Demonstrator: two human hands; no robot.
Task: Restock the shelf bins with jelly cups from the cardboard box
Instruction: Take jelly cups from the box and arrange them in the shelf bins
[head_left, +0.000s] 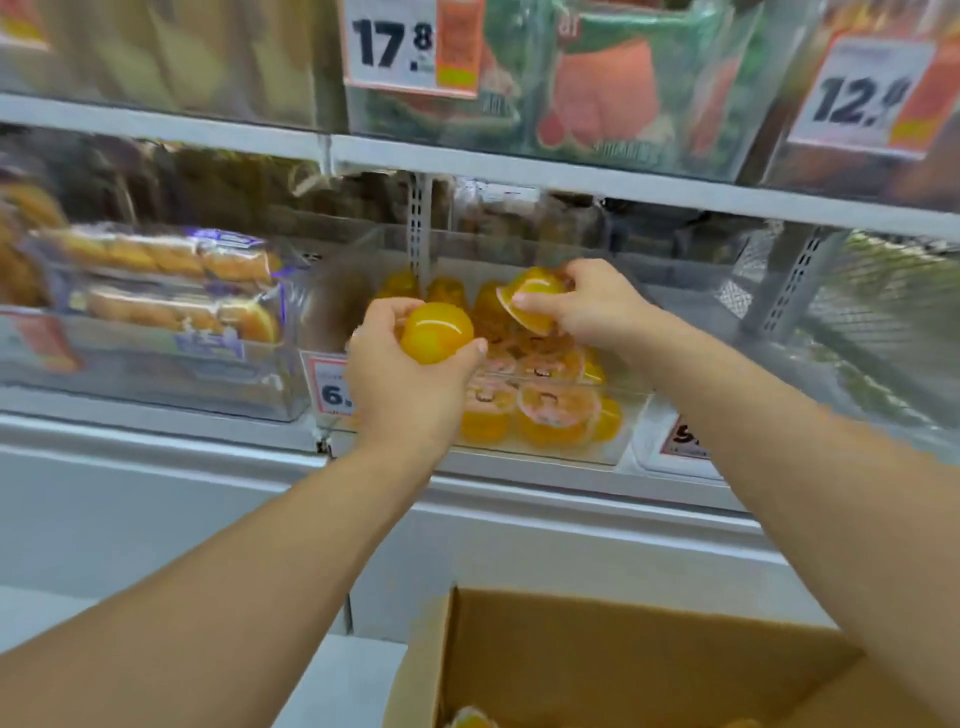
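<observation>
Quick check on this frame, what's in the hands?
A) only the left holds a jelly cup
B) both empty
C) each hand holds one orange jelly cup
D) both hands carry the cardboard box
C: the left hand grips one orange jelly cup and the right hand holds another jelly cup tilted over the clear shelf bin, while the cardboard box sits untouched below.

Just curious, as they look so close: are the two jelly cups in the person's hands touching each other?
Apart. The head view shows the left cup and the right cup with a plain gap between them, the bin's cups visible through it.
</observation>
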